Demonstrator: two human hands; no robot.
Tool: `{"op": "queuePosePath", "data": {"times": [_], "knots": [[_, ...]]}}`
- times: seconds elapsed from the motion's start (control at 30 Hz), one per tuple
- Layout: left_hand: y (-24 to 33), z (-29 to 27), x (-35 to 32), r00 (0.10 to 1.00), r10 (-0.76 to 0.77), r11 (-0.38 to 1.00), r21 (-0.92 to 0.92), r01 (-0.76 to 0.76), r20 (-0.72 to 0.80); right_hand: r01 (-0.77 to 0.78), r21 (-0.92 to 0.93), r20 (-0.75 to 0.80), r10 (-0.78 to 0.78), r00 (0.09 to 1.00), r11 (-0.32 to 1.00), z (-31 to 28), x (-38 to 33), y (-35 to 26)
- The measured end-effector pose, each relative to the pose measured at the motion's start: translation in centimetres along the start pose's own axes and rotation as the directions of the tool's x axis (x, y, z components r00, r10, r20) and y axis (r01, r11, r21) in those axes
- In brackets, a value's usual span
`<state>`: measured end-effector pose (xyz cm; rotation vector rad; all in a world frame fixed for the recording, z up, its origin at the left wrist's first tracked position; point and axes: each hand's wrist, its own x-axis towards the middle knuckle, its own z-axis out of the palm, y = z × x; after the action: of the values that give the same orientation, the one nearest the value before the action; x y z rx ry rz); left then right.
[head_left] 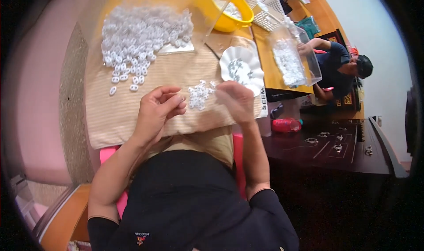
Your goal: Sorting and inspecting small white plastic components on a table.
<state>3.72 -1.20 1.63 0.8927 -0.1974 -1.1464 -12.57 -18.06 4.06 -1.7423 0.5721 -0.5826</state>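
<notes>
My left hand (154, 111) hovers over the near part of the beige ribbed cloth (119, 123), thumb and forefinger pinched together. Something tiny and pale may be at the fingertips, too small to name. Just right of it lies a small heap of little white pieces (199, 96) with dark spots. On the other side of that heap is my right hand (237, 103), smeared by motion, so its fingers cannot be read. Close behind the right hand stands a white fluted dish (227, 58) holding many small greyish bits.
A large pile of white oval two-holed pieces (141, 34) covers the far left. Behind the dish are a yellow basin (227, 26) and a white perforated basket (265, 8). At right, another person (340, 63) reaches into a clear bin (312, 70). A red bottle (287, 125) lies nearby.
</notes>
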Motion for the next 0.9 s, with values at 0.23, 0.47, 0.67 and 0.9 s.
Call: {"op": "queuePosePath", "data": {"times": [0.23, 0.47, 0.67, 0.9], "knots": [[-0.1, -0.1, -0.3, 0.999, -0.039, 0.999, 0.003, 0.039, 0.008, -0.04, -0.226, -0.054, 0.028, 0.998, 0.973, -2.9, 0.7, 1.1], [-0.4, -0.4, -0.3, 0.999, -0.038, 0.999, 0.016, 0.038, 0.002, 0.084, -0.607, 0.08, -0.045, 0.996, 0.79, -2.0, 1.7, 0.6], [-0.5, -0.7, -0.1, 0.998, -0.053, 0.998, 0.028, 0.052, 0.027, 0.132, -0.677, 0.082, -0.104, 0.991, 0.724, -2.0, 2.4, 0.5], [-0.4, -0.6, -0.1, 0.998, -0.059, 0.997, 0.048, 0.059, 0.007, 0.011, -0.705, -0.077, -0.092, 0.993, 0.709, -5.2, 2.6, 0.3]]}}
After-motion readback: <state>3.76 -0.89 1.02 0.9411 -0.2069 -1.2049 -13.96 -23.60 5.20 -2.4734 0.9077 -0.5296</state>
